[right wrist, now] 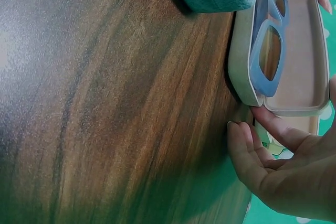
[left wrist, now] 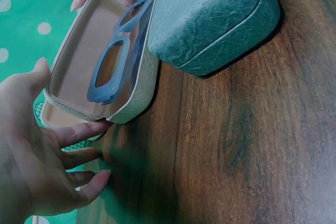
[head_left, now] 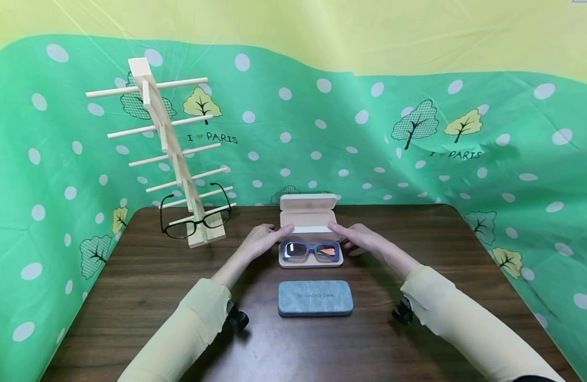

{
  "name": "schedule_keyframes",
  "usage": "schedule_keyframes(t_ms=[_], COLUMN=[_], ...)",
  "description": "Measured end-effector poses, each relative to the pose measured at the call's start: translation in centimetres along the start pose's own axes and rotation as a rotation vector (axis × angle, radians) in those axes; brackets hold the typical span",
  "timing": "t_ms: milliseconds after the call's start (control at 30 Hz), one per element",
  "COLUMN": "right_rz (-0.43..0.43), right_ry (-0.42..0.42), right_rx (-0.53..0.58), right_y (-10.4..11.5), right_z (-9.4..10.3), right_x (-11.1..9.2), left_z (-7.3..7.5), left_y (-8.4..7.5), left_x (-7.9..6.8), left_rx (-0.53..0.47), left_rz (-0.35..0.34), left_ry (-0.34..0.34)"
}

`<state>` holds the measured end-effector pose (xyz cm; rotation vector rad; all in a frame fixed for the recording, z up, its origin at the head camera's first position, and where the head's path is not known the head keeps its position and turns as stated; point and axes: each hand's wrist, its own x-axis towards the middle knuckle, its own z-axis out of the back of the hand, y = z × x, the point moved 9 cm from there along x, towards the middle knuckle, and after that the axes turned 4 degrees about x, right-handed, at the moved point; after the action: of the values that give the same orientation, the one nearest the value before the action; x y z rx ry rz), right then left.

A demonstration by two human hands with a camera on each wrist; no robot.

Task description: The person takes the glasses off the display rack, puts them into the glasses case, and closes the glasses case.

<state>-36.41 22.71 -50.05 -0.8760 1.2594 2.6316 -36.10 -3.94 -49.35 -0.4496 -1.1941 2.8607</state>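
Observation:
Blue-framed sunglasses (head_left: 311, 251) lie in the base of an open cream glasses case (head_left: 311, 264), whose pinkish lid (left wrist: 84, 51) stands raised behind them. My left hand (head_left: 264, 239) holds the left end of this case, thumb at the lid's edge and index finger by the hinge corner. At the other end my right hand (head_left: 365, 239) holds the case in the same way, its remaining fingers bent beside it. A closed blue-grey glasses case (head_left: 315, 298) lies in front, nearer to me. Behind the raised lid sits another open pale case (head_left: 308, 217), partly hidden.
A wooden display rack (head_left: 171, 143) with several pegs stands at the back left. Black-framed eyeglasses (head_left: 196, 227) hang low on it. The dark wooden table (head_left: 441, 254) ends at a green patterned cloth (head_left: 360, 164).

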Motion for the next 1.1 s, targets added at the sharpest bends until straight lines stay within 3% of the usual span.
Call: schedule_keyframes(t_ms=[433,833,1100], right_rz=[-0.015,-0.022,0.030], right_ry=[0.060,0.074,0.098], right_rx=[0.027,0.050,0.059], right_y=[-0.3,-0.6,-0.3], right_z=[-0.1,-0.3,-0.3], right_x=[0.0,0.4,0.2], left_z=[-1.1,-1.6,-1.6], left_y=[0.9,1.1,1.3], left_x=[0.7,0.6,0.8], left_rx=[-0.044,-0.074,-0.060], left_rz=[0.044,-0.004,-0.033], left_ry=[0.132,0.158,0.134])
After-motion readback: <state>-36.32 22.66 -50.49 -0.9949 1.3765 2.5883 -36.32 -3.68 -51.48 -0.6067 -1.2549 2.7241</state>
